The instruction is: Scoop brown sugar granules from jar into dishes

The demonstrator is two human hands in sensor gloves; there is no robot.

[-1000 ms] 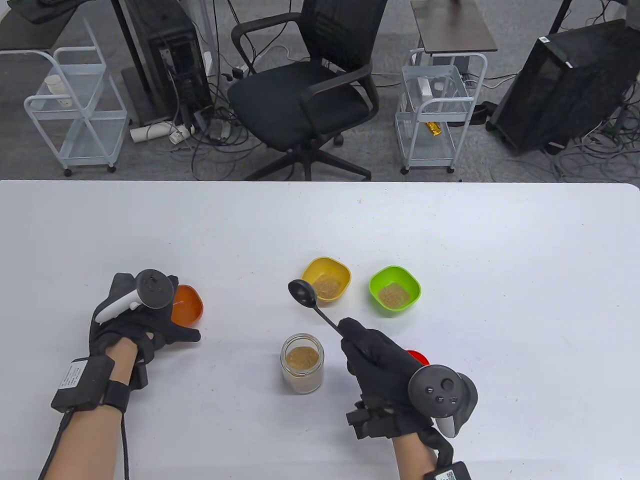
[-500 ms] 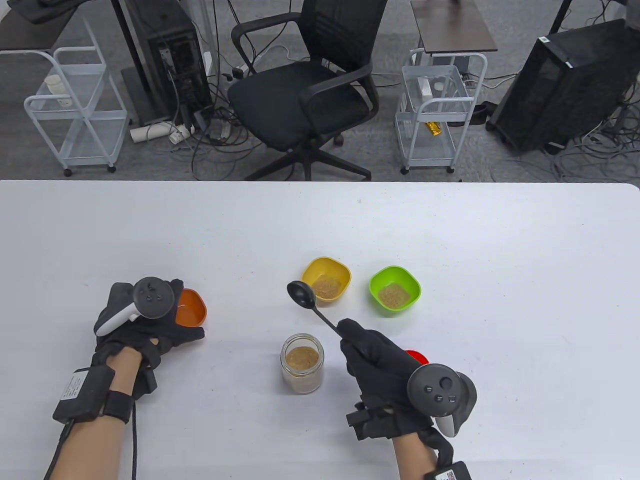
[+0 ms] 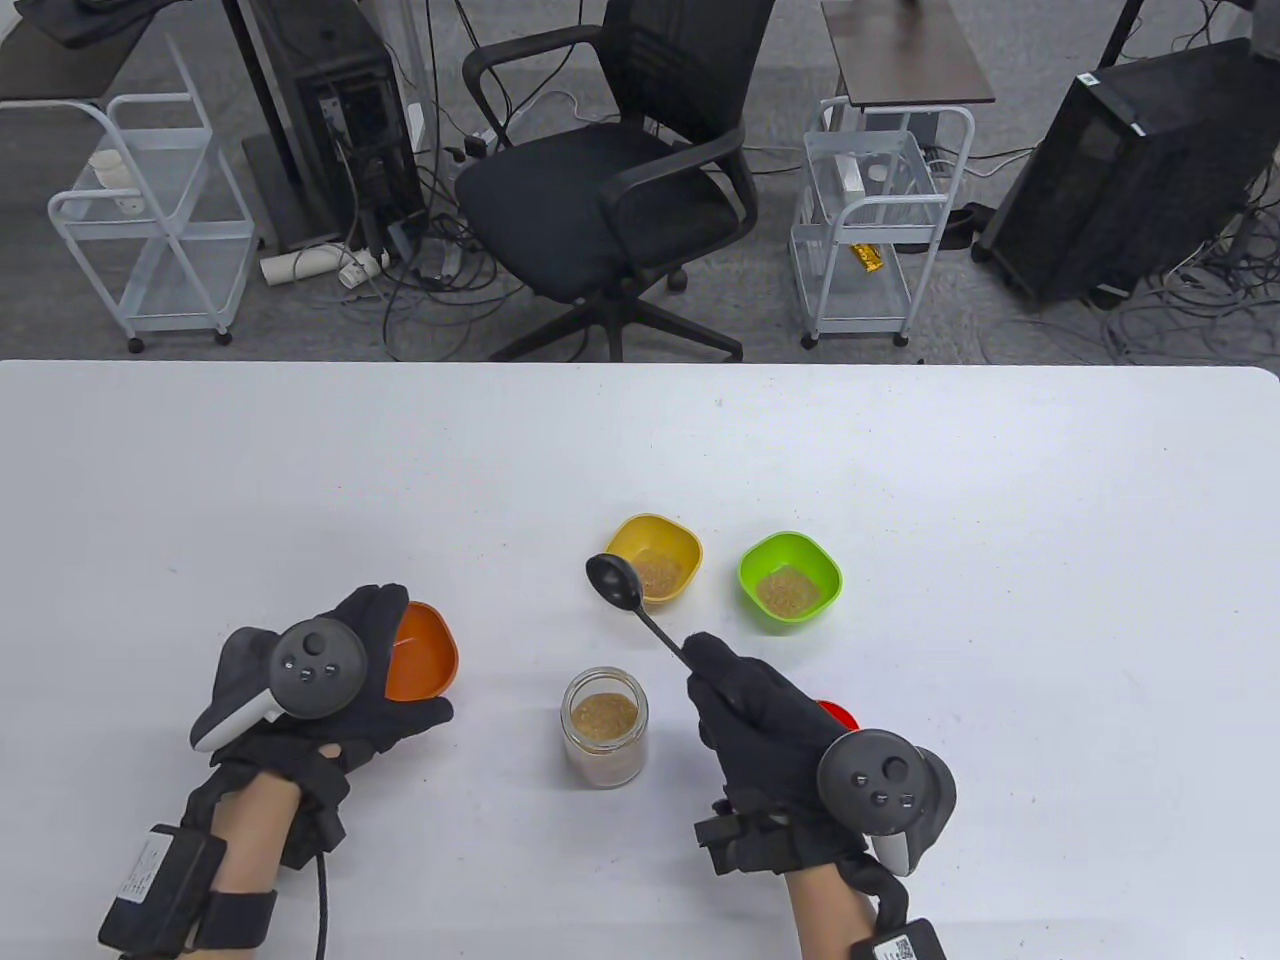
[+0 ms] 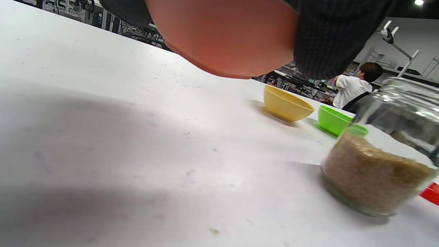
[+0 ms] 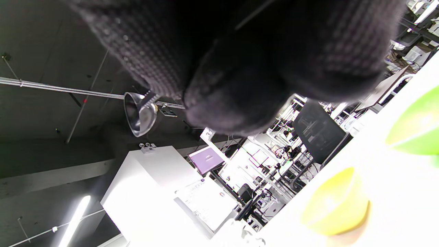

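A glass jar point(image 3: 604, 727) of brown sugar stands open at the table's front middle; it also shows in the left wrist view point(image 4: 377, 164). My right hand point(image 3: 745, 705) grips the handle of a black spoon point(image 3: 616, 583), whose empty bowl hangs over the near rim of the yellow dish point(image 3: 655, 556). The yellow dish and the green dish point(image 3: 789, 579) each hold some sugar. My left hand point(image 3: 375, 690) holds an empty orange dish point(image 3: 422, 653), lifted off the table point(image 4: 226, 37), left of the jar.
A red lid point(image 3: 838, 714) lies on the white table point(image 3: 900, 450), mostly hidden behind my right hand. Beyond the table's far edge stand an office chair point(image 3: 610, 190) and wire carts point(image 3: 870, 220).
My left hand has carried the orange dish right and toward me, closer to the jar. The spoon has shifted slightly right over the yellow dish's rim.
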